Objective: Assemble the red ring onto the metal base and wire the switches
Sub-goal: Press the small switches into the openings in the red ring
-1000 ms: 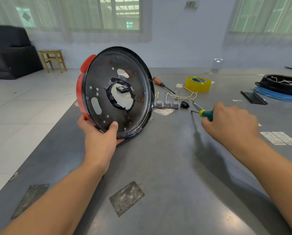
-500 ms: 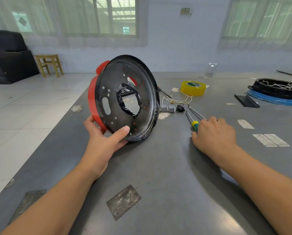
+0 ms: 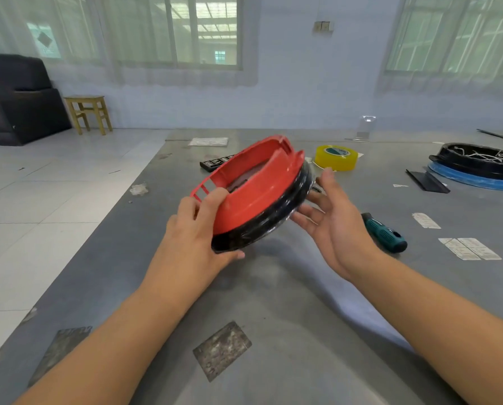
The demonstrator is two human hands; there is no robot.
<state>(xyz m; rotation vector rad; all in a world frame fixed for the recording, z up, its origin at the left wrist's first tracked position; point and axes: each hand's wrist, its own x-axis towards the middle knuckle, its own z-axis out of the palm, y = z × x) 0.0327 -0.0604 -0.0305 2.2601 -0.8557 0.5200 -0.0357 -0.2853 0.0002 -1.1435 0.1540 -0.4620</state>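
Grey metal table (image 3: 273,302), red ring on black base held tilted above it.

Red ring (image 3: 253,188) sits on the black metal base (image 3: 262,226), ring side up; the pair is off the tabletop, tipped down toward the person. Left hand (image 3: 197,229) grips the near-left edge, fingers curled over the ring, thumb under the base. Right hand (image 3: 332,217) is spread flat, fingers straight, touching the right rim of the base. Second black base on a blue ring (image 3: 478,168) lies far right. Yellow tape roll (image 3: 335,158) is just behind the assembly. Green-handled screwdriver (image 3: 386,232) lies beside the right wrist. Switches are not discernible.
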